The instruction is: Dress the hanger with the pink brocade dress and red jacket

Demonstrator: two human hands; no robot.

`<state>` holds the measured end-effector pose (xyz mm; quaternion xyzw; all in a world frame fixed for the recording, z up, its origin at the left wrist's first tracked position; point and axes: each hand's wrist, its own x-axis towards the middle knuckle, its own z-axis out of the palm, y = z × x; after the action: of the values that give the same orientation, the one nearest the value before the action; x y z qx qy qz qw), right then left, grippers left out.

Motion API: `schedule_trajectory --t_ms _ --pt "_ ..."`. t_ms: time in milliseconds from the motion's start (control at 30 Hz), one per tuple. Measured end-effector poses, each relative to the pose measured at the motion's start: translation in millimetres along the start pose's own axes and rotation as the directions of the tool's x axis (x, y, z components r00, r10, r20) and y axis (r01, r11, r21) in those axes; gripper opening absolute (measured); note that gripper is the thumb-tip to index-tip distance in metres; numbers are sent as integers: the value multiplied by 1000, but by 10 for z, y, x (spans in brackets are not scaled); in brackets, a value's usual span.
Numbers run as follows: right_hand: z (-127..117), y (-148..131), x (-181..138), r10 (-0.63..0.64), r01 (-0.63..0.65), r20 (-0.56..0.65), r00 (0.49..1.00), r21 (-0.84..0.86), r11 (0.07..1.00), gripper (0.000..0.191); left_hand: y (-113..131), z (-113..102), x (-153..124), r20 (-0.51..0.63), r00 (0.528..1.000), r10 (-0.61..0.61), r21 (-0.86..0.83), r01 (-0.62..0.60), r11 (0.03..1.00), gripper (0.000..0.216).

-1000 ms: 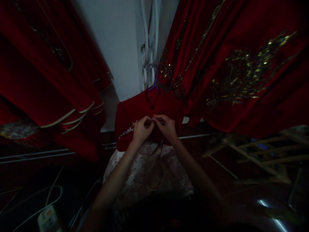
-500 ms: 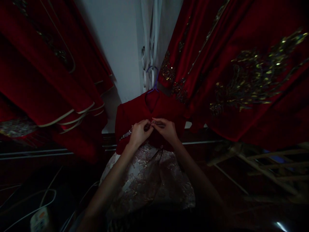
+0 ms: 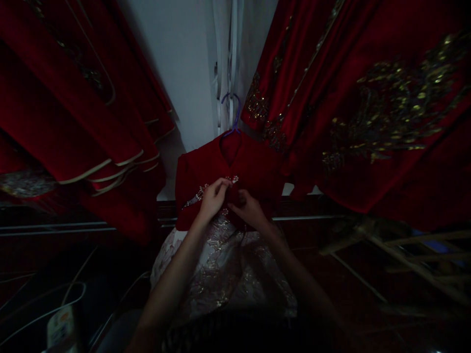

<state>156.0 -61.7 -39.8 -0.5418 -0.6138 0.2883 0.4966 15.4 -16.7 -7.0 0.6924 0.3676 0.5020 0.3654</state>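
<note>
A red jacket (image 3: 195, 169) with a V neck hangs in front of me on a purple hanger (image 3: 236, 115). Below it spreads a pale skirt (image 3: 209, 264) with a shiny leafy pattern. My left hand (image 3: 214, 200) pinches the jacket's front beside a beaded flower trim (image 3: 235, 179); what lies exactly between the fingertips is hard to see. Just right of it, a little lower, is my right hand (image 3: 250, 208), its thumb and fingers apart over the cloth with nothing visible in them. More beading shows left of my left hand.
Red draped garments (image 3: 128, 113) hang at left, and red ones with gold sequins (image 3: 397, 108) at right. A pale wall (image 3: 165, 63) stands behind. Wooden slats (image 3: 412, 260) lie low on the right. A white power strip (image 3: 61, 326) and cable are at lower left.
My right hand has come away from the left fingertips, moving down with its fingers spreading. The beaded flower is now uncovered. My left hand keeps its pinch at the jacket front.
</note>
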Motion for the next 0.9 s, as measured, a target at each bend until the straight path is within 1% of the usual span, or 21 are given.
schedule_trajectory --t_ms 67,100,133,200,233,300,367,400,467,533,567,633,667,733,767,833,900 --pt "-80 141 -105 39 -31 80 996 -96 995 23 -141 83 17 23 996 -91 -162 93 982 28" --pt "-130 187 -139 63 -54 102 993 -87 995 20 -215 141 3 22 988 -154 -241 155 958 32" --pt "-185 210 -160 92 -87 119 989 -41 995 19 -286 205 -29 17 975 -222 -315 216 924 38" --pt "-292 188 -170 157 -177 154 976 126 976 18 -417 331 -129 19 940 -341 -456 311 834 52" --pt "-338 149 -167 192 -228 172 966 223 948 19 -469 381 -188 14 925 -379 -514 332 791 57" --pt "-405 44 -165 239 -301 201 950 380 875 21 -533 440 -298 -1 907 -421 -619 330 712 64" --pt "-428 -56 -186 225 -319 250 942 448 835 28 -532 438 -379 8 903 -431 -681 320 659 67" --pt "-425 -94 -206 197 -313 288 937 446 838 34 -510 420 -405 21 904 -427 -696 320 643 68" --pt "-401 -147 -261 130 -269 349 928 388 881 50 -446 371 -433 30 903 -429 -720 317 618 70" --pt "-376 -189 -320 72 -189 363 929 296 936 63 -392 328 -439 23 892 -452 -751 314 581 69" --pt "-368 -212 -344 44 -140 355 934 251 958 63 -377 315 -440 22 881 -473 -763 320 562 65" --pt "-360 -265 -370 -23 -36 339 941 167 985 51 -372 304 -447 17 850 -527 -765 351 540 55" --pt "-357 -290 -373 -51 13 320 946 121 993 43 -374 305 -454 1 834 -552 -760 360 542 51" --pt "-339 -320 -363 -79 77 233 969 16 997 29 -369 307 -476 -75 811 -580 -751 337 568 46" --pt "-321 -322 -355 -77 83 177 981 -29 996 26 -356 307 -488 -114 806 -580 -745 317 587 45" --pt "-267 -303 -344 -43 49 90 995 -66 997 27 -311 298 -508 -161 812 -561 -718 293 631 43" --pt "-201 -276 -346 -2 4 72 997 -32 999 36 -255 284 -522 -187 822 -538 -660 300 688 38"
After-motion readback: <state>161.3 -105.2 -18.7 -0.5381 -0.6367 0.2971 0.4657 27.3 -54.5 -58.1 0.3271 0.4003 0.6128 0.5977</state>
